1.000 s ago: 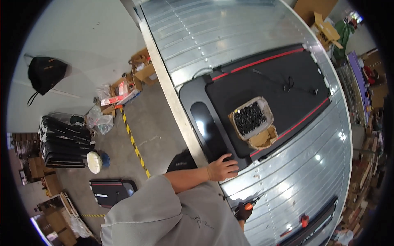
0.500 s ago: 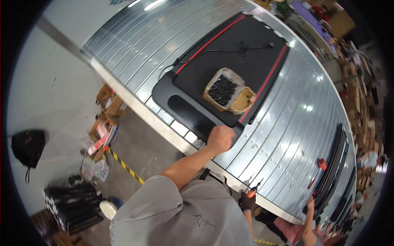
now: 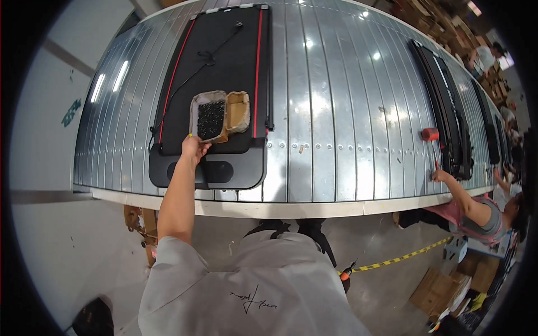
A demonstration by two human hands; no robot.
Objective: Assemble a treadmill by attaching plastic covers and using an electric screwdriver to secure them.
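Note:
A flat black treadmill (image 3: 224,67) with red side stripes lies on a ribbed metal conveyor (image 3: 336,101). On its belt sits an open cardboard box of small black screws (image 3: 210,119), with a smaller empty cardboard box (image 3: 239,111) beside it. My left hand (image 3: 194,149) reaches out over the treadmill's near end and touches the near left corner of the screw box; its fingers are partly hidden, so the grip is unclear. My right hand is out of view. A black cord (image 3: 208,56) lies on the belt beyond the boxes.
Another black treadmill (image 3: 448,112) lies further right on the conveyor, with a red object (image 3: 430,134) beside it. A co-worker's hand (image 3: 440,176) rests there. Yellow-black tape (image 3: 392,260) crosses the floor, and cardboard boxes (image 3: 443,287) stand at lower right.
My view has swung round, so the treadmill now points straight away. My left hand has moved from the treadmill's near end up to the corner of the screw box.

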